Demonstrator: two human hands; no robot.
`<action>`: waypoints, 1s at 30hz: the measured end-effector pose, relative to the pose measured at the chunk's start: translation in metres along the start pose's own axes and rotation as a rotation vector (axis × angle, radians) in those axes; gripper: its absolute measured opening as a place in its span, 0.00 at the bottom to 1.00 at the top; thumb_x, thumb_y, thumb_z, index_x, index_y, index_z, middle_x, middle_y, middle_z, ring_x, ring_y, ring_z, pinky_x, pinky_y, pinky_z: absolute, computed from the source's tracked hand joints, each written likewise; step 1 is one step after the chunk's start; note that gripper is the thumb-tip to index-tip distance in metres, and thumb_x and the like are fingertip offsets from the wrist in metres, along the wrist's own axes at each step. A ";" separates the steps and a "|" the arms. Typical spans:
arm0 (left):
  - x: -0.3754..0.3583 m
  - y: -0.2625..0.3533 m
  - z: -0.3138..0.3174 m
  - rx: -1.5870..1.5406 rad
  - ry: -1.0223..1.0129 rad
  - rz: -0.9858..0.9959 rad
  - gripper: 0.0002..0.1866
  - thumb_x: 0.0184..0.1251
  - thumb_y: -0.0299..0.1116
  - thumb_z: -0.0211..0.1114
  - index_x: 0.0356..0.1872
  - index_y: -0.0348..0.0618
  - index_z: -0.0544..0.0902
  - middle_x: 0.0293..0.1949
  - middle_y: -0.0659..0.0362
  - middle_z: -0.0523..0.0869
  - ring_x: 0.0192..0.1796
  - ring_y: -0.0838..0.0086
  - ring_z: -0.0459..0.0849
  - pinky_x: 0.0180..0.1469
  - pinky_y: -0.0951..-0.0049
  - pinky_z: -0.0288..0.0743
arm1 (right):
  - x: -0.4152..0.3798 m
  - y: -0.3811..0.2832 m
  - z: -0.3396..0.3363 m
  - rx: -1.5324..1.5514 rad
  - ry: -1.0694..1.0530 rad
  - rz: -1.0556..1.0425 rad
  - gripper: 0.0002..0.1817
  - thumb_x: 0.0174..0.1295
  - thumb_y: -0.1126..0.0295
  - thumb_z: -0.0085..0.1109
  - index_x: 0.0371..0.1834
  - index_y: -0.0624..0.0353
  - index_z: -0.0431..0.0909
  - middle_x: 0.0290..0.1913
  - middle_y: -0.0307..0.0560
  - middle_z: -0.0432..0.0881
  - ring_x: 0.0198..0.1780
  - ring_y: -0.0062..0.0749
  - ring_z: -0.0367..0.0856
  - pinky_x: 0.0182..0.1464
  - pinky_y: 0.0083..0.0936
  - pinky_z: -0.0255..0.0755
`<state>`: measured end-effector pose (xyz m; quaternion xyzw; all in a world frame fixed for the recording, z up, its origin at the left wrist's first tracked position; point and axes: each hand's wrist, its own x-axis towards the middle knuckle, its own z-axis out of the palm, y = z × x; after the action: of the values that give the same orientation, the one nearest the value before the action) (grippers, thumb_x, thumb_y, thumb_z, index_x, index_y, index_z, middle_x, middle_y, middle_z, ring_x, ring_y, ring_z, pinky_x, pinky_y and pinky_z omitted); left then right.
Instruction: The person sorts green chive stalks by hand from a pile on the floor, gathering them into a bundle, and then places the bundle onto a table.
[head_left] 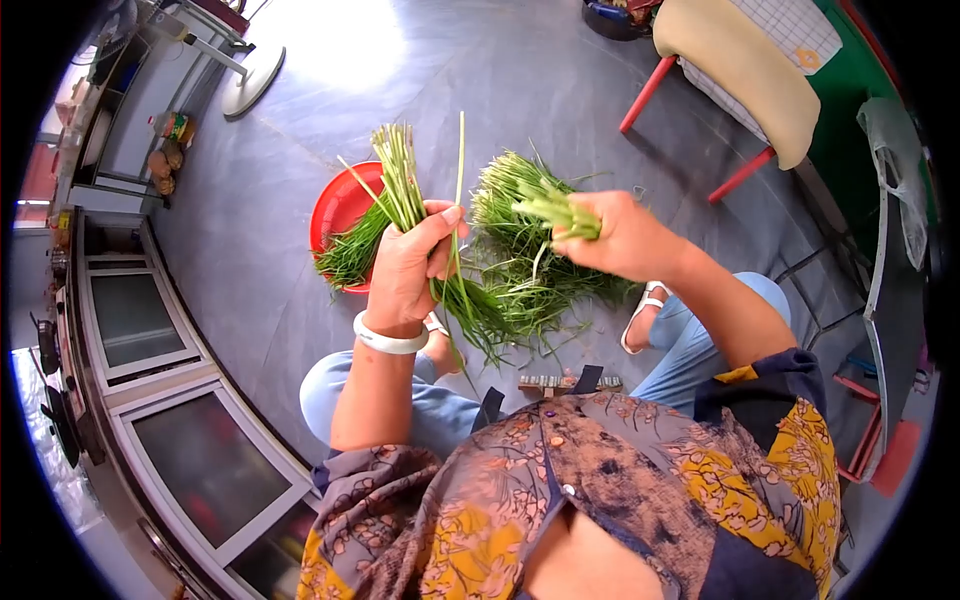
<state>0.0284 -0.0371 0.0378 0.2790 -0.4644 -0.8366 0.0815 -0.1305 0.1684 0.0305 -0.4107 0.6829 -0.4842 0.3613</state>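
My left hand (400,270), with a white bangle at the wrist, is closed round a bunch of garlic chives (398,180). Their pale cut ends point up, and the leaves hang below the fist. One single stalk (461,160) stands apart between thumb and fingers. To the right, my right hand (630,240) is closed on a short, thick bundle of pale green chive stems (555,212), slightly blurred. Beneath and between the hands, a loose heap of chives (510,200) lies on the floor. Behind my left hand, a red basin (322,215) holds more chives.
My knees and white sandals (640,318) flank the heap. A chair (740,70) with red legs and a cream cover stands at upper right. White-framed cabinets (140,315) line the left side. A round white stand base (254,80) sits at upper left, near some bottles.
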 end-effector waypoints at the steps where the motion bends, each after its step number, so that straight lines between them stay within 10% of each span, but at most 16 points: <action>1: 0.000 0.000 0.001 -0.003 -0.009 -0.001 0.06 0.65 0.31 0.62 0.37 0.40 0.80 0.27 0.63 0.81 0.15 0.87 0.62 0.20 0.82 0.58 | -0.004 -0.009 0.000 -0.070 -0.065 0.018 0.09 0.56 0.71 0.61 0.36 0.64 0.77 0.28 0.46 0.80 0.31 0.23 0.75 0.38 0.26 0.71; 11: 0.002 -0.011 0.030 0.036 -0.066 -0.066 0.06 0.63 0.30 0.65 0.35 0.37 0.81 0.24 0.64 0.81 0.16 0.86 0.64 0.19 0.82 0.56 | 0.010 -0.025 0.008 0.311 0.105 0.170 0.11 0.62 0.65 0.63 0.36 0.63 0.82 0.27 0.32 0.79 0.28 0.14 0.71 0.29 0.16 0.64; 30: -0.004 -0.022 0.040 -0.070 -0.307 -0.165 0.05 0.67 0.29 0.60 0.40 0.40 0.80 0.28 0.61 0.81 0.14 0.87 0.63 0.21 0.83 0.61 | 0.010 -0.019 0.006 0.608 -0.005 0.013 0.06 0.64 0.71 0.60 0.37 0.63 0.83 0.27 0.38 0.83 0.23 0.12 0.69 0.22 0.13 0.58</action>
<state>0.0122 0.0063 0.0377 0.1820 -0.4176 -0.8888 -0.0499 -0.1248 0.1534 0.0466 -0.2807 0.5082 -0.6633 0.4723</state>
